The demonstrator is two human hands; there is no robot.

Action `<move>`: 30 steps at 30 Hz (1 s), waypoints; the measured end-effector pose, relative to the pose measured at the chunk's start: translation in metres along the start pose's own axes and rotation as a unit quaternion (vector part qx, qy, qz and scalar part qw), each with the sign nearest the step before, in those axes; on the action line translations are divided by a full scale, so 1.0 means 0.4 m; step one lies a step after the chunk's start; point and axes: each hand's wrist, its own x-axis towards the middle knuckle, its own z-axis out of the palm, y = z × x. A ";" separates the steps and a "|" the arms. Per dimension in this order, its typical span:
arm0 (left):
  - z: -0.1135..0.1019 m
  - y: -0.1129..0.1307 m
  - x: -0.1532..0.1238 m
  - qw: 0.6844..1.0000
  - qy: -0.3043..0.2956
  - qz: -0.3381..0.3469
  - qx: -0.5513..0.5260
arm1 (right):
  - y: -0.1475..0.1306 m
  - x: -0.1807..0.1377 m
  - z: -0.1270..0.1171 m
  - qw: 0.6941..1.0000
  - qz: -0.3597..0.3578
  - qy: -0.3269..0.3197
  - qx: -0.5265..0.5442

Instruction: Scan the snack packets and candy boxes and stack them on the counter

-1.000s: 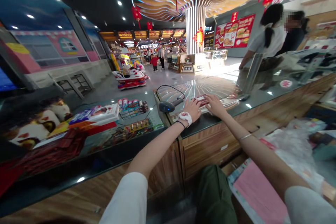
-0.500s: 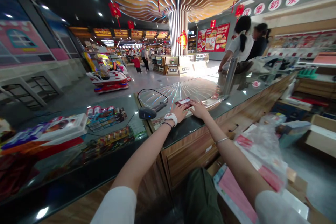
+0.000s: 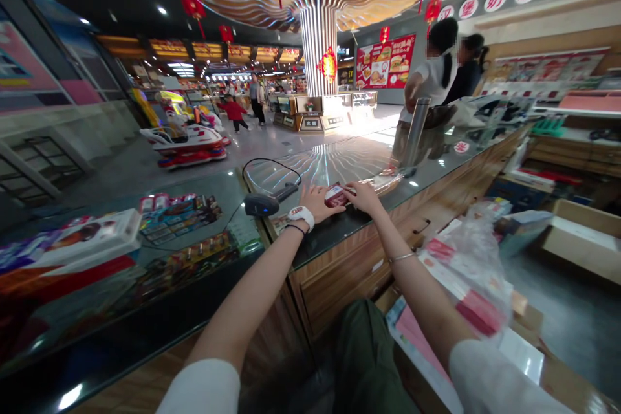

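A small dark red packet with a pale label point(image 3: 334, 196) is on the glass counter top point(image 3: 334, 233), between my two hands. My right hand point(image 3: 365, 199) has its fingers bent onto the packet's right edge, holding it there. On the packet's other side is my left hand point(image 3: 317, 204), fingers apart and thumb stretched along the near edge; whether it touches the packet is hard to see. A white watch point(image 3: 301, 216) is on my left wrist and a thin bracelet point(image 3: 402, 257) on my right forearm. Just left of my left hand lies a black barcode scanner point(image 3: 264, 204) with its looping cable.
Boxed and packaged goods point(image 3: 104, 239) line the counter's left side. A metal post point(image 3: 418, 126) rises from the counter, with two people point(image 3: 439, 71) beyond it. Low at right are a clear plastic bag point(image 3: 478, 272) and an open cardboard box point(image 3: 582, 226).
The packet now sits tilted up, its label facing me more. My left hand's fingers have spread away from it, while my right hand stays at its right edge. The view has shifted slightly.
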 end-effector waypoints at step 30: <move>-0.147 -0.072 -0.061 0.974 0.119 0.170 0.087 | -0.068 0.060 0.006 0.841 0.014 0.043 0.539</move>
